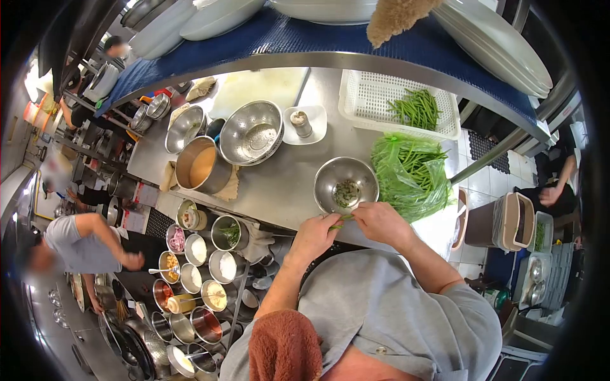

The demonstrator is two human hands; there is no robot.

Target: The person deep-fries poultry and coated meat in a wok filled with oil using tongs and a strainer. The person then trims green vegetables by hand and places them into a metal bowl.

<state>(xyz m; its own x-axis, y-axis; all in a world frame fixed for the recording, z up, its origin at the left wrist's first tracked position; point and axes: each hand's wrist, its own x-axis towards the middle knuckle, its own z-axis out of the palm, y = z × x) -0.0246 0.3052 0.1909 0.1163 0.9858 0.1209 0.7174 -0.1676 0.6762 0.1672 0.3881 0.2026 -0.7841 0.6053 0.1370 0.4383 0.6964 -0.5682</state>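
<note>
At the near edge of the steel counter, my left hand (313,237) pinches some green beans (337,225), whose tips show past its fingers. Close on the right, the fingers of my right hand (381,222) are closed at the other end of the beans. Just beyond both hands sits a steel mixing bowl (346,166) with small green bean ends (347,192) at its bottom. Right of the bowl lies an open green plastic bag (391,184) full of whole green beans. A white perforated basket (363,95) behind it holds more beans.
Further left on the counter are a steel colander (252,130), a pot of brown liquid (202,164) and a white cutting board (260,89). Overhead runs a blue-lined shelf (267,39) with plates. Several ingredient containers (198,251) stand at left; a person (82,244) is beyond them.
</note>
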